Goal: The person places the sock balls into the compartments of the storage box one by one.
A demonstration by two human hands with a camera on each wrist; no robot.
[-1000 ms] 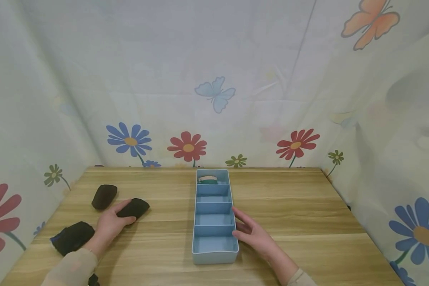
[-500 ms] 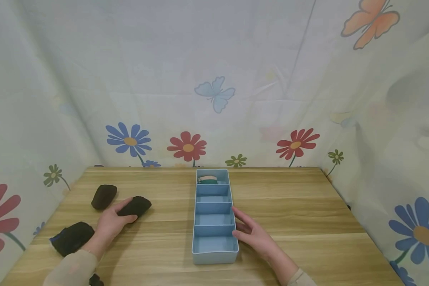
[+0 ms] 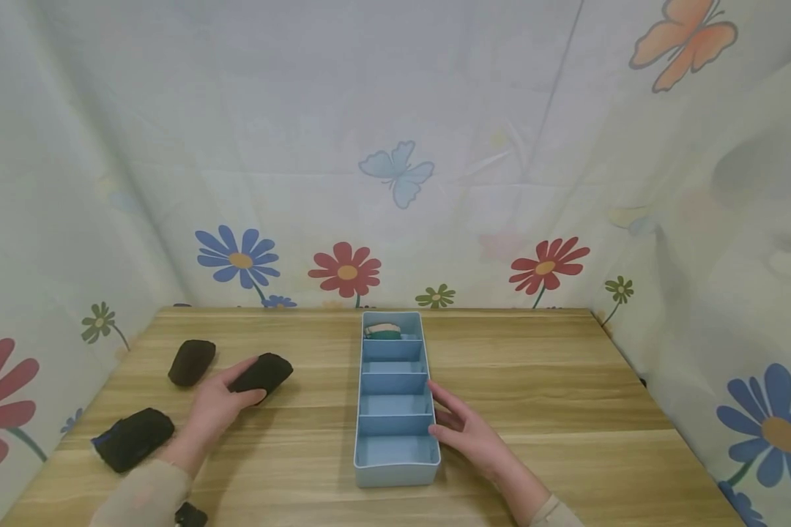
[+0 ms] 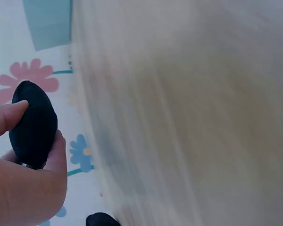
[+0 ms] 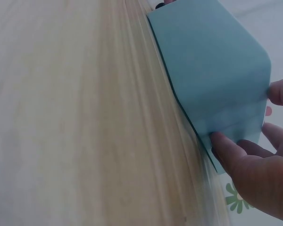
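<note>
At the left of the head view my left hand [image 3: 220, 399] pinches a dark rolled-up cloth bundle [image 3: 261, 375], perhaps a sock, between thumb and fingers. The left wrist view shows the bundle [image 4: 34, 125] gripped on both sides, seemingly off the tabletop. A long light-blue organizer box [image 3: 395, 476] with several compartments stands mid-table; a green and beige folded cloth item [image 3: 384, 331] lies in its far compartment. My right hand [image 3: 471, 439] touches the box's right side with relaxed fingers. In the right wrist view, its fingertips [image 5: 221, 141] rest against the box wall [image 5: 207, 56].
A dark brown bundle [image 3: 192, 363] lies behind my left hand. Another black bundle [image 3: 134, 439], with a blue edge, lies by my left forearm. A small black object [image 3: 191, 515] shows beside the left sleeve. A flower-printed curtain [image 3: 395, 241] surrounds the wooden table [image 3: 534, 366].
My left hand has moved a little to the right and away from me, carrying the dark bundle with it. The right hand and the box have stayed where they were.
</note>
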